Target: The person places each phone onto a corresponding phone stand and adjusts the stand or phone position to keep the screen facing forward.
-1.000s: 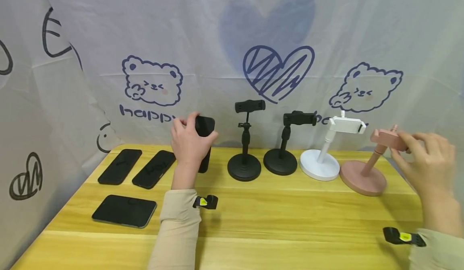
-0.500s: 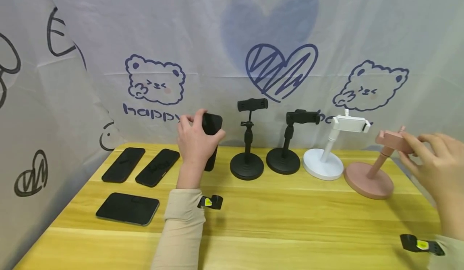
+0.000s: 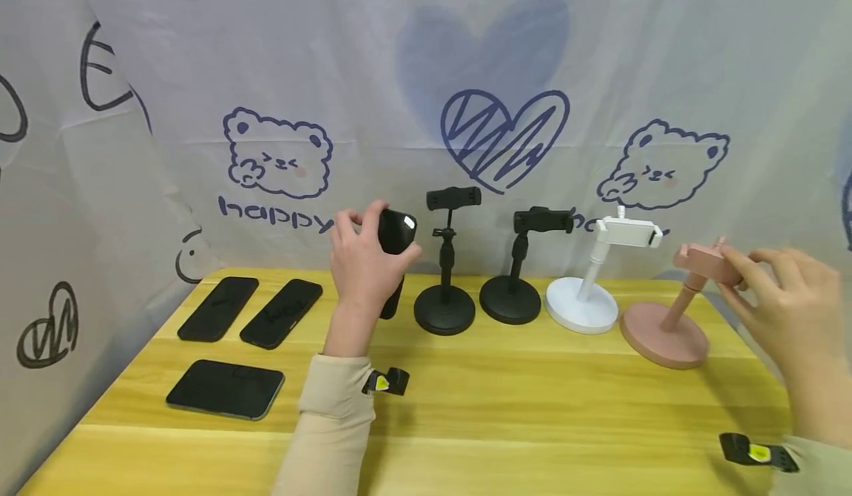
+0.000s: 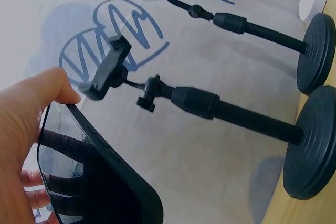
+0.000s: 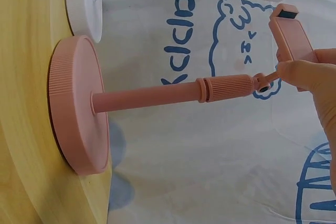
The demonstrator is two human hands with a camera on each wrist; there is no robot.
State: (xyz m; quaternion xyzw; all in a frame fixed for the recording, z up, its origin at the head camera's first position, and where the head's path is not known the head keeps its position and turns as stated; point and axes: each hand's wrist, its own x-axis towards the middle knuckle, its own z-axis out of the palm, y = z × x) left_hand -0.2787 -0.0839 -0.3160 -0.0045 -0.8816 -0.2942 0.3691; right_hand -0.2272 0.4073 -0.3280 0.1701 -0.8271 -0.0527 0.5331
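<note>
My left hand [image 3: 366, 259] grips a black smartphone [image 3: 397, 231] by its long edges, raised upright beside the leftmost black phone stand [image 3: 446, 259]. In the left wrist view the thumb lies on one edge of the phone [image 4: 113, 177], close to that stand's clamp [image 4: 107, 72], with a gap between phone and clamp. At the right, my right hand [image 3: 788, 296] pinches the clamp [image 3: 707, 262] of a pink phone stand [image 3: 679, 311]. Its thumb presses the clamp's lower end in the right wrist view, and the round pink base [image 5: 79, 106] rests on the table.
Between the hands stand a second black phone stand [image 3: 515, 267] and a white phone stand [image 3: 592, 267]. Several black smartphones lie flat at the left, one [image 3: 226, 389] nearest the front. A printed cloth [image 3: 373, 75] hangs behind the wooden table [image 3: 532, 422].
My left hand has carried the smartphone rightward, nearer the leftmost black stand. The right hand keeps its hold on the pink clamp. The head view has shifted slightly.
</note>
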